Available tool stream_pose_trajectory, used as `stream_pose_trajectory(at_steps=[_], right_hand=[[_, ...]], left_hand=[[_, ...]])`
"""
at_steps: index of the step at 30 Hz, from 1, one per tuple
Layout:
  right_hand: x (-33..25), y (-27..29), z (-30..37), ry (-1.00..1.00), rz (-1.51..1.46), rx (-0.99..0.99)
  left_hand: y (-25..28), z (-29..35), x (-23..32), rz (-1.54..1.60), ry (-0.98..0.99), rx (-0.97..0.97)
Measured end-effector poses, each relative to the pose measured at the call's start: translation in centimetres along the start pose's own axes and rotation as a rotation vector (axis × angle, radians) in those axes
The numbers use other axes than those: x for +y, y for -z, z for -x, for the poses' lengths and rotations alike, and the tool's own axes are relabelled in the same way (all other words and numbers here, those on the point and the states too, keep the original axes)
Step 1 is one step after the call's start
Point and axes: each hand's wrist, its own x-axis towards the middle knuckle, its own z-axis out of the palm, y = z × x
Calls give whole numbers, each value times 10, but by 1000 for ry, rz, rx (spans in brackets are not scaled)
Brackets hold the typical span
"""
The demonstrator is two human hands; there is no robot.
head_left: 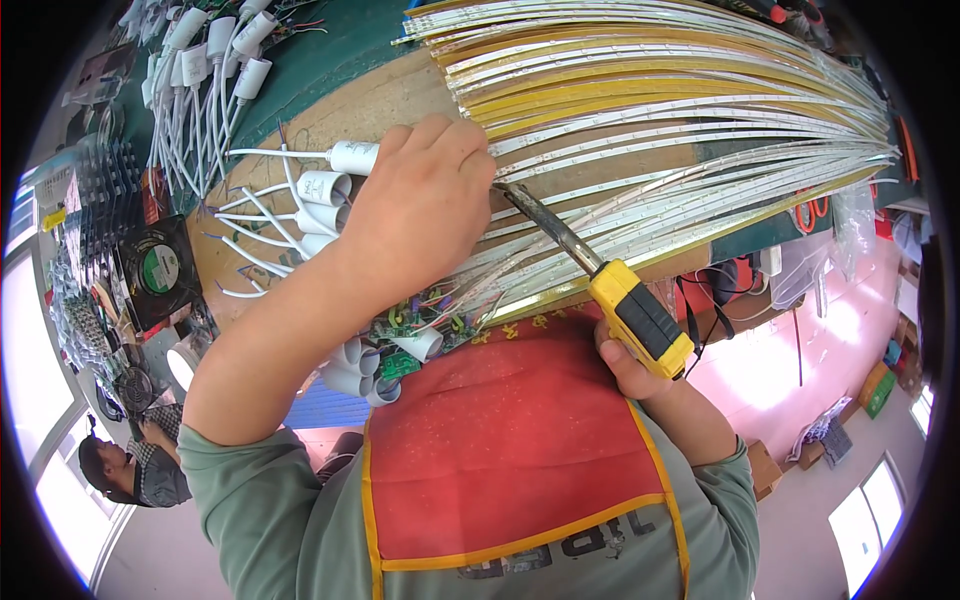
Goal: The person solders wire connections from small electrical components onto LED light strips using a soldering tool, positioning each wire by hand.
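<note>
My right hand (630, 365) grips a soldering iron (640, 315) with a yellow and black handle. Its metal shaft points up and left, with the darkened tip close beside the curled fingers of my left hand (425, 200). That hand is closed over the bench, back upward; whatever lies inside its fingers is hidden. A white cylindrical cap (352, 157) with a white cable disappears beneath it. More such white caps (325, 188) lie left of the hand. Long LED strips (660, 130), white and yellow, fan out to the right. Small green circuit boards (405, 320) with wires sit below my left wrist.
White capped cables (220, 60) are bunched at the far left. A black fan (158, 270) stands by the left bench edge. Orange-handled scissors (812, 212) lie at the right. A person (135, 465) sits at the lower left. A red apron (510, 440) covers my front.
</note>
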Motion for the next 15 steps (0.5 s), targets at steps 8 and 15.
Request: stream_pose_trajectory(at_steps=[8, 15], right_hand=[[-5, 5, -2, 16, 84, -42], [-9, 5, -3, -19, 122, -73]], left_hand=[[-1, 0, -1, 4, -3, 2], [-1, 0, -1, 7, -4, 7]])
